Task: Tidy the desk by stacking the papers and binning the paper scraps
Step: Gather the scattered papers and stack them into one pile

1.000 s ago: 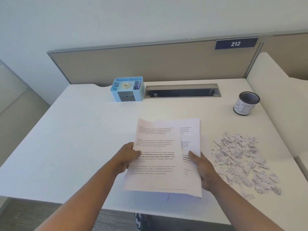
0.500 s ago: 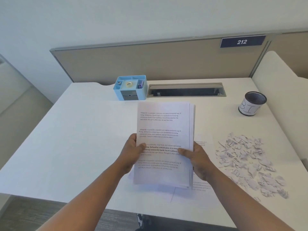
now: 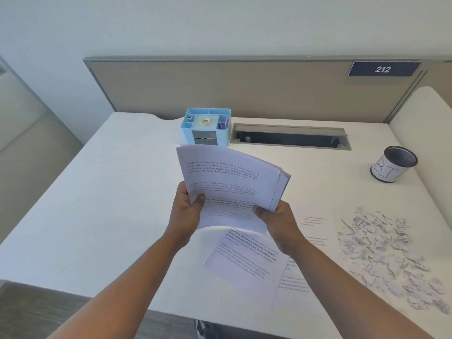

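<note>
A stack of papers is held above the desk by both hands. The left hand grips the stack's lower left edge, thumb laid on the top sheet and fingers curled behind it. The right hand grips the lower right corner in the same way, thumb on the printed face and fingers hidden underneath. Both forearms are stretched forward from the near edge of the desk and converge on the stack.

The stack is made of white sheets printed with blocks of dark text, one line in bold. It is bowed, its top edge curving away from the camera, and it is tilted so that the right-hand edges of the sheets fan out slightly and can be seen as layers.

More printed sheets are seen lying flat on the desk directly beneath and to the right of the hands, overlapping one another at different angles.

A spread of torn paper scraps lies on the desk to the right of these sheets, loose and scattered. Beyond the scraps, near the right edge, a small dark mesh bin with a hand-lettered white label stands upright. At the back of the desk a light blue organizer is set beside a cable slot, in front of a beige partition bearing a number plate marked 212.
</note>
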`<state>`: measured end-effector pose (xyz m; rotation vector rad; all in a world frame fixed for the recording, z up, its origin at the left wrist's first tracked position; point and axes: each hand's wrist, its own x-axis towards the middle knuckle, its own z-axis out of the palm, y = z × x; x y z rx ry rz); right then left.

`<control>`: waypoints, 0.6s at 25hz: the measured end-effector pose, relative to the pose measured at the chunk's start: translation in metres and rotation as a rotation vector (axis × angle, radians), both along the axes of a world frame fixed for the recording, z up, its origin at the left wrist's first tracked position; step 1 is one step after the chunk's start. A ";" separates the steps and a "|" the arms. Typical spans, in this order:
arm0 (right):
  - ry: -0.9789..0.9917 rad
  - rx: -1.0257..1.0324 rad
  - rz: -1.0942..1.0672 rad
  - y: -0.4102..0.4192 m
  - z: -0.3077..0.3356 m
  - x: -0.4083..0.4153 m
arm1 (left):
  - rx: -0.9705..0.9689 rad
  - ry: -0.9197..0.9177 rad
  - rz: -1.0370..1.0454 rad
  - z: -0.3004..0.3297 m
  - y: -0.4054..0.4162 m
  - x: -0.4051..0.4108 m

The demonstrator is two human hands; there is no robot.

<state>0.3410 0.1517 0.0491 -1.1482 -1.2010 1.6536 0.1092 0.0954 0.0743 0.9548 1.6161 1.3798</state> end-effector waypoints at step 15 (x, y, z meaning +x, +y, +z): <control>-0.079 0.033 0.091 0.026 -0.006 -0.154 | 0.120 -0.108 0.062 -0.003 0.002 -0.153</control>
